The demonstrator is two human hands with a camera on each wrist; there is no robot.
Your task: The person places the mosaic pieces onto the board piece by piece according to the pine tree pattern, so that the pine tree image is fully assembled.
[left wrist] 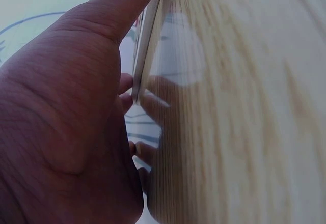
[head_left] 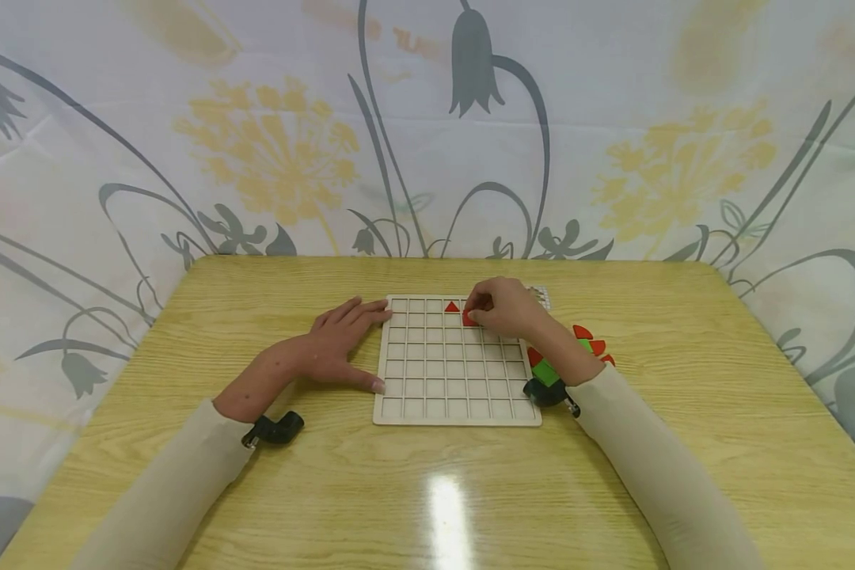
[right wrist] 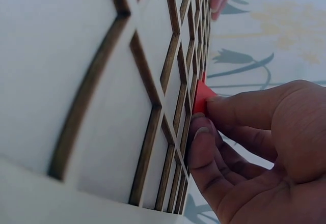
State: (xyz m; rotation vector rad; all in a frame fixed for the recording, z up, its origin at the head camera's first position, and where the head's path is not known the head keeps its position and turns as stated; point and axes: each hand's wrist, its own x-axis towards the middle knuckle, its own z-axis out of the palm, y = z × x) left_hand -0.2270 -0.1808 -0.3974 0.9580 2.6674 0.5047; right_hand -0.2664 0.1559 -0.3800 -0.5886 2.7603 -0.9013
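Observation:
A pale wooden grid board (head_left: 435, 388) lies flat on the table, its square cells split by raised ridges. My left hand (head_left: 335, 352) is spread at the board's left side, thumb and fingertips touching that edge. The left wrist view shows the hand (left wrist: 66, 96) beside the board's thin side. Near the far edge, my right hand (head_left: 506, 307) pinches a red piece (head_left: 468, 319) between thumb and fingers, at the grid. Fingers partly cover this piece (right wrist: 202, 96) in the right wrist view, so its full shape is hidden. A red triangle (head_left: 452, 307) sits in a far-row cell just left.
Several red pieces (head_left: 598, 347) and green pieces (head_left: 545, 373) lie right of the board, partly under the right forearm. A printed white card (head_left: 544, 297) shows behind the right hand. A patterned curtain (head_left: 427, 142) hangs behind the wooden table (head_left: 328, 507).

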